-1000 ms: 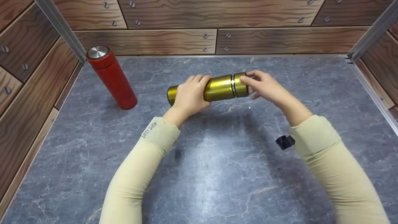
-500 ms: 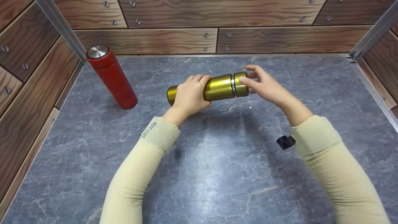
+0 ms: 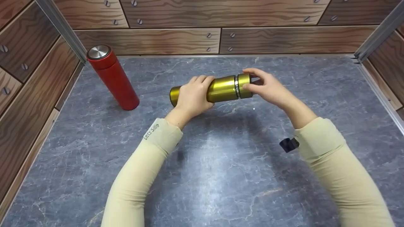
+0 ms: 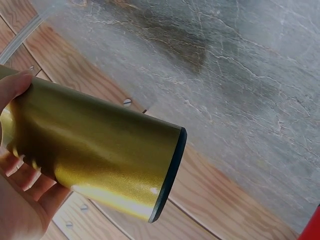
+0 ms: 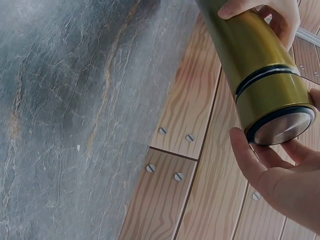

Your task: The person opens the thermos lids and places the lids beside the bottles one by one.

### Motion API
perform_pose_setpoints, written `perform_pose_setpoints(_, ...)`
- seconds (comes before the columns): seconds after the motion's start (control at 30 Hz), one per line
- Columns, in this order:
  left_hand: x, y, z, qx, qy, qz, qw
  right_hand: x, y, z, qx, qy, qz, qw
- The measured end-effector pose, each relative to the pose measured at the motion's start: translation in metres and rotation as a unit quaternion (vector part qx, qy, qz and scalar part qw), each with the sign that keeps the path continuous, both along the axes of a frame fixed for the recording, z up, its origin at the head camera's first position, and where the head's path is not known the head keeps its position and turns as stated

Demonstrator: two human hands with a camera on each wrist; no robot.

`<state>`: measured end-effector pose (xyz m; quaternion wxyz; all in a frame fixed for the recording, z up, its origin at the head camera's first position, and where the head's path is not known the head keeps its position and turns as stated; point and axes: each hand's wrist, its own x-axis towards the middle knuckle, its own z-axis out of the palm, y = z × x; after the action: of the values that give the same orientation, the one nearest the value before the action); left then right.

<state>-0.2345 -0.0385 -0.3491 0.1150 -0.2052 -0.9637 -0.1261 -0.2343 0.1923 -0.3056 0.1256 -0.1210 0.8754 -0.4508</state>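
1. While the left hand [image 3: 195, 96] grips a gold flask [image 3: 223, 89] nearly level at 12 o'clock, the right hand [image 3: 273, 88] curls thumb and fingers loosely round its cap [image 3: 242, 80], toward 2 o'clock.
2. Light fingertip contact could let the cap slip.
3. A slack left grip could let the flask twist along.
4. Any liquid inside might spill, if the cap loosens.
5. A red flask [image 3: 118, 83] stands apart, at 10 o'clock.

The middle of the gold flask [image 3: 223, 89] is hidden by the left hand [image 3: 194, 97]; the red flask [image 4: 312, 229] is cropped at the left wrist view's corner.
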Motion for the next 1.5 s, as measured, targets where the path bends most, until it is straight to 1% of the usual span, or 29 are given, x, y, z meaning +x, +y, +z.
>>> perform_pose_setpoints(0.13,0.0002,-0.0008,-0.0007,0.005,0.001,-0.001,1.0000,0.0002,-0.0002,-0.0015,-0.021,-0.021,0.008,0.9995)
perform_pose_setpoints(0.23,0.0005,-0.0009,-0.0006,0.006,0.001,-0.002,1.0000,-0.0004,-0.0009,-0.0032,-0.028,-0.039,0.012,0.9988)
perform_pose_setpoints(0.3,0.0010,-0.0007,0.0000,0.005,0.001,-0.002,1.0000,-0.0003,-0.0018,-0.0035,-0.027,-0.051,0.006,0.9983)
perform_pose_setpoints(0.5,0.0020,0.0000,0.0009,0.002,0.004,-0.004,1.0000,0.0004,-0.0047,-0.0027,-0.026,-0.085,-0.030,0.9956)
perform_pose_setpoints(0.6,0.0020,0.0000,0.0003,0.002,0.005,-0.004,1.0000,0.0000,-0.0050,-0.0027,-0.020,-0.077,-0.037,0.9961)
perform_pose_setpoints(0.73,0.0021,0.0001,0.0003,0.004,0.001,-0.005,1.0000,-0.0007,-0.0046,-0.0027,-0.014,-0.045,-0.035,0.9983)
perform_pose_setpoints(0.8,0.0019,0.0002,0.0006,0.005,-0.002,-0.005,1.0000,-0.0007,-0.0041,-0.0025,-0.013,-0.031,-0.030,0.9990)
perform_pose_setpoints(0.93,0.0018,0.0002,0.0013,0.005,-0.010,-0.002,0.9999,-0.0002,-0.0033,-0.0010,-0.014,-0.017,-0.021,0.9995)
perform_pose_setpoints(1.1,0.0017,0.0001,0.0017,0.007,-0.013,0.004,0.9999,0.0004,-0.0020,0.0004,-0.010,-0.004,-0.016,0.9998)
perform_pose_setpoints(1.27,0.0019,0.0002,0.0026,0.004,-0.014,0.007,0.9999,0.0003,-0.0012,0.0005,-0.009,-0.005,-0.028,0.9996)
perform_pose_setpoints(1.5,0.0015,-0.0010,0.0022,0.006,-0.014,0.010,0.9998,0.0019,0.0024,0.0027,-0.014,-0.003,-0.029,0.9995)
